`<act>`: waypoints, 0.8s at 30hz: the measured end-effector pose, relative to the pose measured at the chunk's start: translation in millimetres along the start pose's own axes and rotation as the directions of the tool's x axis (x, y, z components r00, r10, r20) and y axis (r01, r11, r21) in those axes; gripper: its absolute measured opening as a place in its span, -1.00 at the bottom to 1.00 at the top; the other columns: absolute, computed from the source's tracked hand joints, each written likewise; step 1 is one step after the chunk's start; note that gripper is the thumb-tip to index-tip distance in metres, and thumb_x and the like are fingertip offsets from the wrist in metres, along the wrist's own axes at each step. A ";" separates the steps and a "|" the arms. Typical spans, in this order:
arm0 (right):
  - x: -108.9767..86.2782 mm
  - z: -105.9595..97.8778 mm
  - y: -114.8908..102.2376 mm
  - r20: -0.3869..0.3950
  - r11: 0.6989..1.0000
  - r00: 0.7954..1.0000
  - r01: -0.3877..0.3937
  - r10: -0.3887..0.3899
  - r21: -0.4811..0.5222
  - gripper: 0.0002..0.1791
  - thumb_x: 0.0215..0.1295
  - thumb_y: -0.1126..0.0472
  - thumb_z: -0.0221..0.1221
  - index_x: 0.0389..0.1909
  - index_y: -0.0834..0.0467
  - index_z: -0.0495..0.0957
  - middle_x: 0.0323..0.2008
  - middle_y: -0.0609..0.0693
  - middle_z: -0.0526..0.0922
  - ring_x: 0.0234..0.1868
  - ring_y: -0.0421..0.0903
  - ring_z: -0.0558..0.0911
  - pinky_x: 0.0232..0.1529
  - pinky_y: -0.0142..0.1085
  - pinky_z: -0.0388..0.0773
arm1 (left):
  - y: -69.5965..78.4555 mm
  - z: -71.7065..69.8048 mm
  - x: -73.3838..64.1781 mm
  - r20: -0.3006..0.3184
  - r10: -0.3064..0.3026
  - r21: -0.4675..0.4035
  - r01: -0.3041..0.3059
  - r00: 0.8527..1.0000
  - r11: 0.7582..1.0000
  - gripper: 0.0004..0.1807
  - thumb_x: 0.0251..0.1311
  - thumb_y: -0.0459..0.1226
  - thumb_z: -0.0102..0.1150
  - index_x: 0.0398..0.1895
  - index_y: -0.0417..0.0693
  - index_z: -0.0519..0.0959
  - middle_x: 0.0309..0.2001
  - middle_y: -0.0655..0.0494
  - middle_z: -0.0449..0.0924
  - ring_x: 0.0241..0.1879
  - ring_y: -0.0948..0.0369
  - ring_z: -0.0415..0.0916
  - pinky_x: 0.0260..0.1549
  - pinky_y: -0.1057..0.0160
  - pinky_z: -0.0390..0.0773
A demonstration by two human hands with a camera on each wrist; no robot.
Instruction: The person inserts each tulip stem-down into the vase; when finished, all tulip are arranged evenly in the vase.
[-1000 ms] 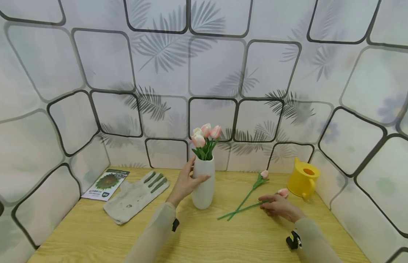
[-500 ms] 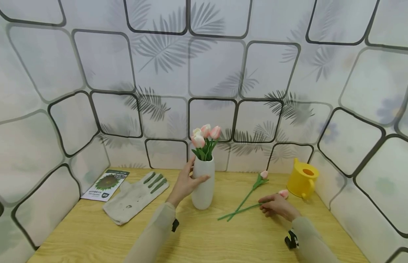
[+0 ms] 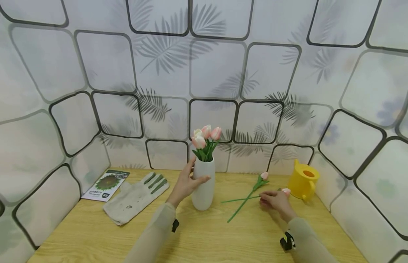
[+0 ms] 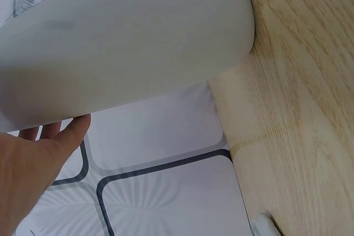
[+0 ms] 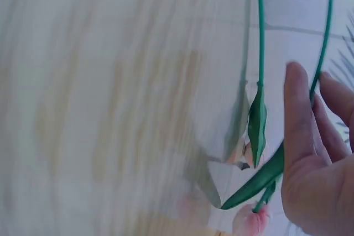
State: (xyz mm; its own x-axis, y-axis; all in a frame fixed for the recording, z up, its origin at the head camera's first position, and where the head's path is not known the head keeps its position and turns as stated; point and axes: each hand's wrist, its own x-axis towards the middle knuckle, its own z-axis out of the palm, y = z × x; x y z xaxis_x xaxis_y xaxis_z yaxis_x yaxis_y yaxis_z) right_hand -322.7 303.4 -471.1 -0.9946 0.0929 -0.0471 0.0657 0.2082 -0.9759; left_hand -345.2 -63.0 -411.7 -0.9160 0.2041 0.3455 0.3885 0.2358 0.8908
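Note:
In the head view a white vase [image 3: 204, 191] stands upright on the wooden table, holding several pink and white tulips [image 3: 205, 140]. My left hand [image 3: 185, 185] grips the vase's left side, thumb across its front; in the left wrist view the left hand's fingers [image 4: 77, 130] are against the vase's smooth wall. To the right, my right hand [image 3: 279, 202] pinches the green stem of a pink tulip [image 3: 237, 199] near its bloom, just over the table. A second tulip [image 3: 245, 205] lies slantwise, crossing the held stem in this view. The right wrist view shows the held tulip's leaf [image 5: 257, 183] below the fingers.
A yellow watering can [image 3: 301, 180] stands beyond the right hand, close to the right wall. At left lie a pale work glove [image 3: 133, 201] with green finger patches and a seed packet [image 3: 105, 185] with a sunflower picture. Patterned walls [image 3: 164, 117] enclose the table's back and sides.
My right hand has shifted slightly, its fingers closing round the tulip stem. The stem's free end has swung up and away from me. My left hand stays on the vase.

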 end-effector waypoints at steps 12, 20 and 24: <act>7.0 15.7 -14.6 -0.204 0.950 0.979 0.077 -0.014 0.302 -0.55 0.30 0.41 0.22 0.17 0.49 0.41 -0.41 -0.07 0.74 -0.40 -0.26 0.73 -0.21 -0.36 0.69 | -0.5 -1.0 0.9 0.012 -0.003 -0.011 0.003 1.000 1.000 0.09 0.04 0.09 0.43 0.57 0.31 -0.03 0.39 0.01 0.26 0.31 -0.03 0.35 0.16 -0.16 0.48; 15.4 27.6 -32.7 -0.355 0.924 0.934 0.176 -0.048 0.339 -0.65 0.35 0.35 0.18 0.13 0.26 0.49 -0.38 -0.20 0.66 -0.36 -0.27 0.70 -0.22 -0.37 0.69 | -1.4 -0.4 1.7 0.012 0.004 0.003 -0.004 1.000 1.000 0.10 0.06 0.08 0.42 0.58 0.20 -0.04 0.39 -0.04 0.26 0.30 -0.04 0.35 0.15 -0.15 0.49; 17.7 33.0 -51.0 -0.396 0.891 0.915 0.241 -0.077 0.385 -0.72 0.33 0.36 0.21 -0.01 0.16 0.39 -0.38 -0.14 0.66 -0.36 -0.23 0.71 -0.26 -0.36 0.70 | -0.6 -0.5 1.6 0.008 0.003 -0.002 -0.003 1.000 1.000 0.10 0.05 0.08 0.43 0.58 0.21 -0.03 0.38 -0.02 0.28 0.29 -0.03 0.36 0.16 -0.15 0.48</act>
State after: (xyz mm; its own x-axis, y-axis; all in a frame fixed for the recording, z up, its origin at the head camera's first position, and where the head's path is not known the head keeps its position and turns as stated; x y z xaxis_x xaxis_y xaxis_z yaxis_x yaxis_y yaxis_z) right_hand -346.3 262.3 -429.2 -0.8829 0.4550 0.1163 -0.2126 -0.1664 -0.9629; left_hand -346.9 -63.3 -411.5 -0.9138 0.2128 0.3460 0.3914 0.2336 0.8901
